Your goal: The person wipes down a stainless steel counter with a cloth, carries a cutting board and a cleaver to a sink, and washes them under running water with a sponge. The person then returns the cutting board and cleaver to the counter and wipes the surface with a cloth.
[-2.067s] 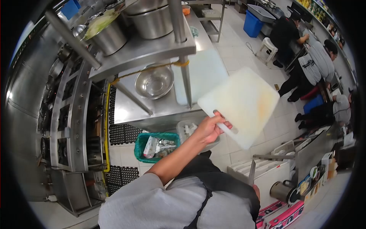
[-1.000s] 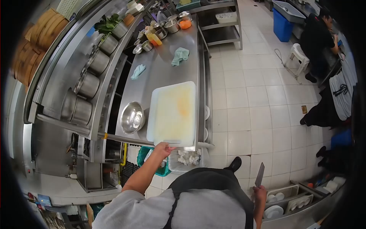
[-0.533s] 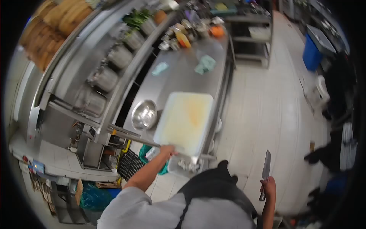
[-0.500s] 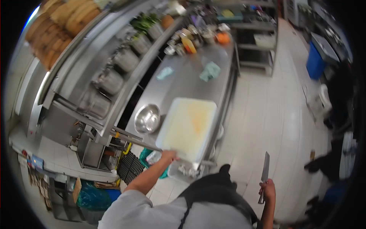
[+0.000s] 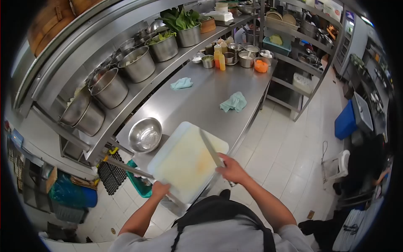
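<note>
My right hand (image 5: 231, 169) is wrapped round the handle of a large kitchen knife (image 5: 210, 147). Its blade points away from me over the right side of a pale cutting board (image 5: 176, 168), which is stained yellow and orange. At the board's near left edge my left hand (image 5: 160, 190) is closed on the rim, its fingertips partly hidden. The board lies at the near end of a steel table (image 5: 197, 98). Just left of it stands a steel bowl (image 5: 145, 135) with nothing visible inside.
Two pale green cloths (image 5: 181, 83) (image 5: 234, 102) lie further along the table. Sauce bottles (image 5: 219, 58) and several small pots stand at its far end. A shelf (image 5: 138, 90) with steel pots overhangs the left. A person in dark clothing (image 5: 365, 164) is at the right.
My right hand has brought the knife from out at my right side to over the cutting board. My left hand stays at the board's near edge. The view has shifted.
</note>
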The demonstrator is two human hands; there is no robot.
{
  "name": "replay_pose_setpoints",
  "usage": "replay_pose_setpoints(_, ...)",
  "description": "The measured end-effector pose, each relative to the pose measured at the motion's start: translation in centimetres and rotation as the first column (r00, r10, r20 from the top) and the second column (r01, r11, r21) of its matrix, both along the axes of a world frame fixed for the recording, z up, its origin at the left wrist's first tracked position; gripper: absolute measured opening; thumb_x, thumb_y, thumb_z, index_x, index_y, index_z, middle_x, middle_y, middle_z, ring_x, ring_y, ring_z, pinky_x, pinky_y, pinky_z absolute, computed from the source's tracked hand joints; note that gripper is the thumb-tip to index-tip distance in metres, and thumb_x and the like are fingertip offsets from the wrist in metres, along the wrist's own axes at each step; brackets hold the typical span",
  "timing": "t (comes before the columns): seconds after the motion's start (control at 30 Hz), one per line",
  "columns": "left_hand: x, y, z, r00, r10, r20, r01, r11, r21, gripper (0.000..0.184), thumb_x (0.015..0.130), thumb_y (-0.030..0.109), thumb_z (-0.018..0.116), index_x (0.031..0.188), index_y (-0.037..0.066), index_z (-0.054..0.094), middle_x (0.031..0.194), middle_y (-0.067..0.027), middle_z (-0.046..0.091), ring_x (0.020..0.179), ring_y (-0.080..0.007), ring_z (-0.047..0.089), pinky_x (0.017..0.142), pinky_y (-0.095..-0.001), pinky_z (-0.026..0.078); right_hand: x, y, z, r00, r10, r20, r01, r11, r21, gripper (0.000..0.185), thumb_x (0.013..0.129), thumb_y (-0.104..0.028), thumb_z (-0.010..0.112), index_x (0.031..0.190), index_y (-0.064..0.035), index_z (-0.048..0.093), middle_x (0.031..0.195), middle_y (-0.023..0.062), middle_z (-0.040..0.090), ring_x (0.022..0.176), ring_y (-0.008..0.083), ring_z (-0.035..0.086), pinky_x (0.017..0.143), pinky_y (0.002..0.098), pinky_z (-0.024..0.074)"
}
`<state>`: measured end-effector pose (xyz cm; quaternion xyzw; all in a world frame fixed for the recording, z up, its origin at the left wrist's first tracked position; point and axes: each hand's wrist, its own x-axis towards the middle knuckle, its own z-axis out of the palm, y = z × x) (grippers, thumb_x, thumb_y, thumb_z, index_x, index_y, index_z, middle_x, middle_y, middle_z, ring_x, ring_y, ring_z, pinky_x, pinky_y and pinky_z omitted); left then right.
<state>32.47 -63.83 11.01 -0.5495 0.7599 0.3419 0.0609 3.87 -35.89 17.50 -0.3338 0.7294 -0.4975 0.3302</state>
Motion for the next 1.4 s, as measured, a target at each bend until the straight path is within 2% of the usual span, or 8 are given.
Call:
replay_pose_setpoints(0.13,0.3,-0.4,-0.5,0.996,-0.085,0.038,0.086,0.995,-0.043,0.034,0.077,0.032,0.068,0.08,-0.001,0.076,0.068,-0.0139,0.074,0.069,-0.0287,0.075,0.073,-0.0399,0.06,-1.1,-5.7,-0.8,0.784,0.197,-0.588,-0.062,0.969,0.241,0.061,0.089,-0.017,0.068,0.147,-0.0117,0.049,0.105,0.0196,0.067,0.087,0.0338,0.069,0.079,0.0465,0.0565)
replay_pose_setpoints(0.43,0.0,-0.3,-0.4,0.999,0.033,0.005,-0.033,0.999,-0.009,0.029,0.074,0.026,0.068,0.085,0.0,0.075,0.072,-0.0153,0.074,0.074,-0.0314,0.075,0.074,-0.0425,0.06,-4.5,-9.9,-3.6,0.558,0.573,-0.6,-0.385,0.82,0.424,0.058,0.087,-0.028,0.067,0.141,-0.0085,0.054,0.123,0.0206,0.062,0.117,0.0404,0.06,0.088,0.0525,0.0553)
replay_pose_setpoints(0.6,1.2,0.3,-3.7,0.98,0.104,0.172,-0.054,0.961,-0.272,0.041,0.075,0.024,0.072,0.109,0.001,0.072,0.077,-0.0163,0.074,0.079,-0.0303,0.074,0.076,-0.0408,0.058,-14.6,-12.5,-4.0,0.506,0.353,-0.787,-0.23,0.934,0.272,0.056,0.088,-0.034,0.071,0.137,-0.01,0.06,0.125,0.0209,0.058,0.12,0.0381,0.055,0.096,0.0516,0.0502)
replay_pose_setpoints(0.73,-0.8,4.3,-1.7,0.849,0.525,-0.053,-0.528,0.846,-0.076,0.052,0.081,0.019,0.073,0.129,0.002,0.063,0.109,-0.0193,0.072,0.093,-0.0282,0.072,0.072,-0.0389,0.058,-26.5,-13.5,-1.9,0.572,0.254,-0.78,-0.161,0.967,0.196,0.053,0.087,-0.034,0.073,0.134,-0.0117,0.063,0.131,0.0185,0.058,0.126,0.0386,0.052,0.099,0.0528,0.0482)
replay_pose_setpoints(0.9,-1.8,11.6,-1.3,0.448,0.849,-0.28,-0.878,0.477,0.041,0.067,0.088,0.019,0.074,0.148,0.004,0.047,0.137,-0.0192,0.057,0.101,-0.0266,0.065,0.071,-0.0384,0.057,-40.7,-14.2,-4.1,0.68,0.095,-0.727,-0.085,0.995,0.05,0.051,0.09,-0.035,0.072,0.133,-0.0099,0.063,0.131,0.0164,0.058,0.124,0.0385,0.053,0.098,0.0525,0.0484)
replay_pose_setpoints(1.1,-4.0,20.4,0.1,0.347,0.93,-0.123,-0.929,0.359,0.092,0.045,0.088,0.019,0.072,0.13,0.006,0.06,0.089,-0.0013,0.057,0.077,-0.0138,0.057,0.064,-0.0349,0.054,-43.7,-15.1,-8.0,0.636,0.272,-0.722,-0.094,0.956,0.277,0.041,0.092,-0.044,0.067,0.11,-0.0079,0.072,0.114,0.0162,0.067,0.111,0.038,0.06,0.09,0.0532,0.0504)
replay_pose_setpoints(1.3,-4.3,27.3,-2.7,0.379,0.917,-0.125,-0.916,0.391,0.093,0.037,0.09,0.02,0.072,0.123,0.003,0.064,0.093,-0.0062,0.068,0.076,-0.0182,0.067,0.061,-0.0329,0.056,-38.3,-14.2,-10.9,0.588,0.38,-0.714,-0.303,0.922,0.242,0.043,0.09,-0.048,0.066,0.074,-0.0087,0.072,0.073,0.0125,0.07,0.076,0.034,0.069,0.072,0.0481,0.056)
replay_pose_setpoints(1.4,-5.9,30.1,-3.3,0.376,0.92,-0.109,-0.857,0.39,0.336,0.04,0.093,0.019,0.072,0.128,0.001,0.063,0.1,-0.01,0.073,0.079,-0.023,0.075,0.058,-0.0315,0.056,-38.8,-15.1,-10.4,0.587,0.516,-0.623,-0.331,0.856,0.397,0.043,0.091,-0.05,0.065,0.09,-0.0076,0.072,0.084,0.0154,0.072,0.087,0.0361,0.07,0.078,0.0489,0.0558)
